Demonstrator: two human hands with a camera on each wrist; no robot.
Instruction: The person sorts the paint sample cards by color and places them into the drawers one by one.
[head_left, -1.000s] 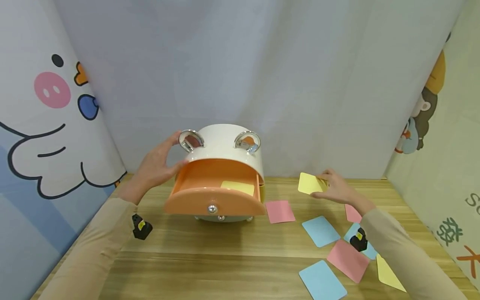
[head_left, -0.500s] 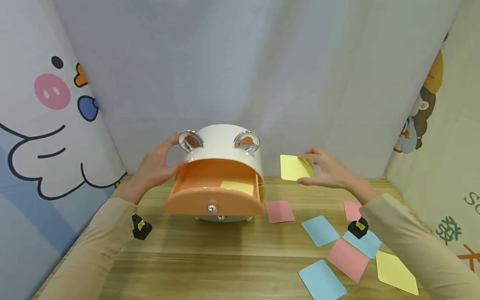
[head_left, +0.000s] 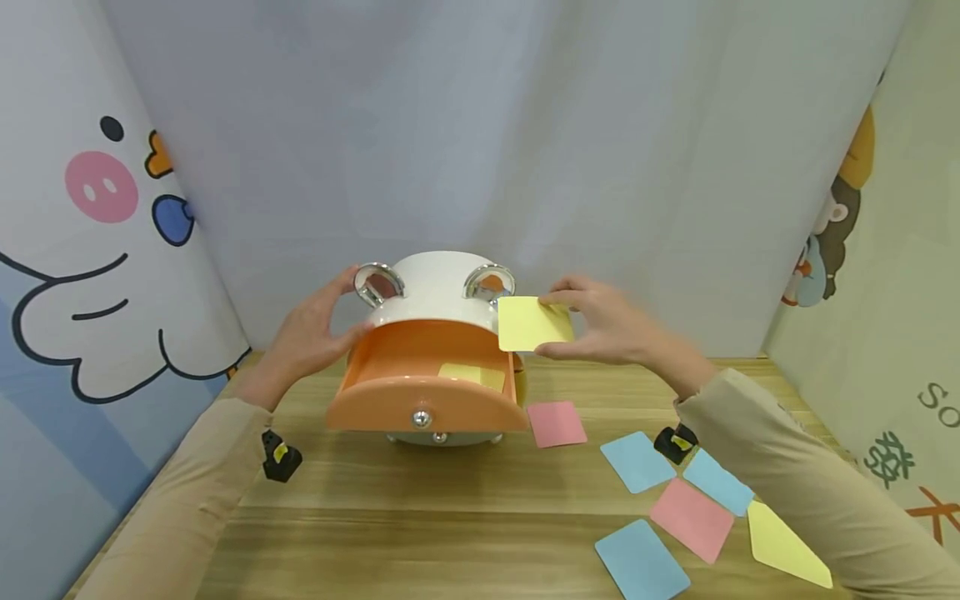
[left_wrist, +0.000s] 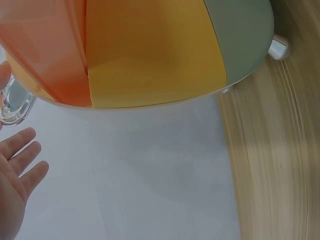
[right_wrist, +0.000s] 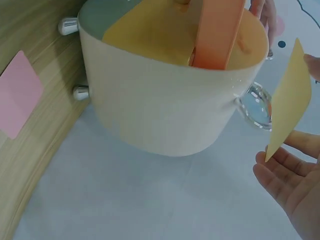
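Observation:
A white rounded drawer box (head_left: 442, 283) with two chrome rings on top stands on the wooden table, its orange drawer (head_left: 390, 398) pulled out. Inside that drawer lies a yellow card (head_left: 472, 375). My left hand (head_left: 311, 333) rests at the box's upper left; its thumb touches the front edge near a ring, while in the left wrist view several fingers extend beside the box. Between thumb and fingers, my right hand (head_left: 600, 321) pinches another yellow card (head_left: 528, 325), raised beside the box's upper right and overlapping its edge in the head view. The right wrist view shows this card edge-on.
Right of the box a pink card (head_left: 557, 423) lies on the table. Further right are blue cards (head_left: 637, 461), another pink card (head_left: 692, 519) and a yellow card (head_left: 783, 546). Below the orange drawer, yellow and green drawer fronts (left_wrist: 240, 40) show in the left wrist view.
My right hand has lifted the yellow card and carried it left, from above the cards to the box's upper right. My left hand and the pulled-out drawer stay in place.

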